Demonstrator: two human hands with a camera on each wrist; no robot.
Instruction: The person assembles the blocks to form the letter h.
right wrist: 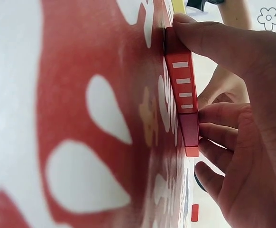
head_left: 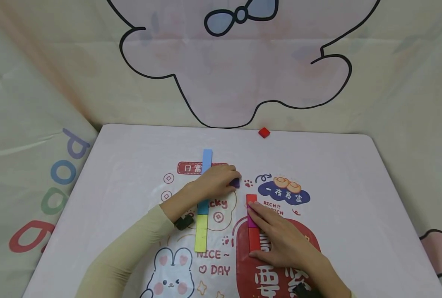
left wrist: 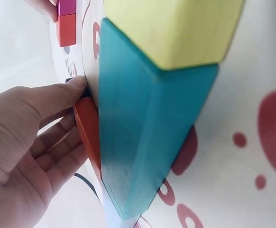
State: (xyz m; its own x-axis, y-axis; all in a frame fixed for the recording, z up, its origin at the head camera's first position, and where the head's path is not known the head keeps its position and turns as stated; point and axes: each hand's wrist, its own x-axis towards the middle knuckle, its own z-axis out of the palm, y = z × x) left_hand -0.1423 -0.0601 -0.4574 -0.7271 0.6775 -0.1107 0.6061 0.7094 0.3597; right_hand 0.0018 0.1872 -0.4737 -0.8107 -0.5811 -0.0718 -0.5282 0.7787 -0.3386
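My left hand (head_left: pixel 217 181) pinches a small dark blue block (head_left: pixel 235 183) between thumb and fingers. In the left wrist view, an orange block (left wrist: pixel 87 127) lies between that hand and a teal block (left wrist: pixel 133 118); the hand hides it from above. The teal block belongs to a column with a light blue block (head_left: pixel 207 159) at its far end and a yellow block (head_left: pixel 201 233) at its near end. My right hand (head_left: pixel 286 242) touches a second row, red at both ends with a purple block (right wrist: pixel 189 129) between. Its thumb rests at the near red block (right wrist: pixel 179 78), fingertips along the side.
A small red block (head_left: pixel 264 132) sits alone at the table's far edge. The white table (head_left: pixel 131 157) carries printed drawings and lettering, including a rabbit (head_left: pixel 174 273). A patterned cloth (head_left: pixel 236 62) hangs behind the table.
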